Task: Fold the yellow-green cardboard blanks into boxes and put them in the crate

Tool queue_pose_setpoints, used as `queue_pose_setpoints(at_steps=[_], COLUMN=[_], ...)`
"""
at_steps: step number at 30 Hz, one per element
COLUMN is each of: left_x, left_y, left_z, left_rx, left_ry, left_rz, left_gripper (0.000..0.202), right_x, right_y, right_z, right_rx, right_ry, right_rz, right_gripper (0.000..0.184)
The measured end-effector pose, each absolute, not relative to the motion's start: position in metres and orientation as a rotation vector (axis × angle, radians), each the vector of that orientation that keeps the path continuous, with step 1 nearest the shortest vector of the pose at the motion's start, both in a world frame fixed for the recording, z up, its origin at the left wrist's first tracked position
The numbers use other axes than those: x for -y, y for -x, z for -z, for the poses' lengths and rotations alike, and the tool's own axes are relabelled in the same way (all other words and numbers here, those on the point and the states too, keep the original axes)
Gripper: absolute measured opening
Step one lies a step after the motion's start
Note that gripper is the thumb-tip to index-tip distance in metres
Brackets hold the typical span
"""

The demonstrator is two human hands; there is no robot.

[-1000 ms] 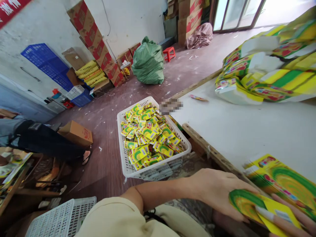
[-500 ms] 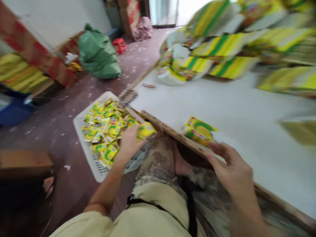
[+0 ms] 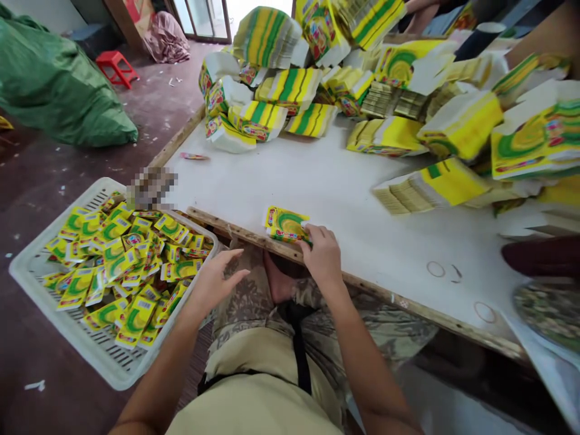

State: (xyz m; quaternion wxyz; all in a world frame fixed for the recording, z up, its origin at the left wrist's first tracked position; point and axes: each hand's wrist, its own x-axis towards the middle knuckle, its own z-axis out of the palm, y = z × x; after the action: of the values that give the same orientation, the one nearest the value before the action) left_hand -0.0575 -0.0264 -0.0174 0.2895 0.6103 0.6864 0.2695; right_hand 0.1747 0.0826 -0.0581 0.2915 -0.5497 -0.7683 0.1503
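A yellow-and-green printed packet [image 3: 285, 223] lies at the near edge of the white table [image 3: 235, 181]. My right hand [image 3: 322, 251] pinches the packet's right end between thumb and fingers. Over the right rim of a white plastic basket [image 3: 27, 260], my left hand [image 3: 220, 281] is empty, its thumb and fingers apart. Several small packets [image 3: 120, 260] of the same yellow and green fill the basket in a loose heap.
Stacks of flat yellow-green packaging [image 3: 290, 87] are piled across the table's far side. Rubber bands [image 3: 435, 269] lie on the right. A green sack [image 3: 58, 84] and a red stool [image 3: 116, 67] stand on the floor. Another person's arm [image 3: 421, 15] shows at the back.
My left hand has let go of the yellow packet it held by the basket. My right hand has closed on the packet at the table edge. The view has swung to the right.
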Motion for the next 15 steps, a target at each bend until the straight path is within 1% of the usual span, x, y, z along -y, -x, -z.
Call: queue_pose_setpoints(at_steps=[5, 8, 10, 12, 14, 15], left_x=[0.026, 0.027, 0.026, 0.024, 0.018, 0.014], left_y=[0.040, 0.027, 0.018, 0.008, -0.002, -0.007], left_z=[0.014, 0.012, 0.013, 0.016, 0.017, 0.015], left_rx=[-1.708, -1.563, -1.478, -1.398, -1.290, -1.229], left_ry=[-1.485, -1.317, -1.228, -1.114, -0.951, -0.850], left_rz=[-0.773, -0.826, -0.853, -0.932, -1.127, -1.260], left_gripper=[0.038, 0.037, 0.038, 0.046, 0.054, 0.053], right_x=[-0.085, -0.084, -0.081, -0.074, -0.061, -0.052], right_y=[-0.175, -0.175, -0.175, -0.174, -0.168, -0.163], right_z=[0.056, 0.055, 0.050, 0.041, 0.030, 0.025], right_rx=[1.979, 1.835, 1.703, 1.559, 1.475, 1.467], right_ry=[1.475, 1.452, 1.423, 1.357, 1.243, 1.169], right_rz=[-0.422, -0.510, -0.637, -0.795, -0.968, -1.053], right_gripper=[0.030, 0.033, 0.036, 0.040, 0.042, 0.039])
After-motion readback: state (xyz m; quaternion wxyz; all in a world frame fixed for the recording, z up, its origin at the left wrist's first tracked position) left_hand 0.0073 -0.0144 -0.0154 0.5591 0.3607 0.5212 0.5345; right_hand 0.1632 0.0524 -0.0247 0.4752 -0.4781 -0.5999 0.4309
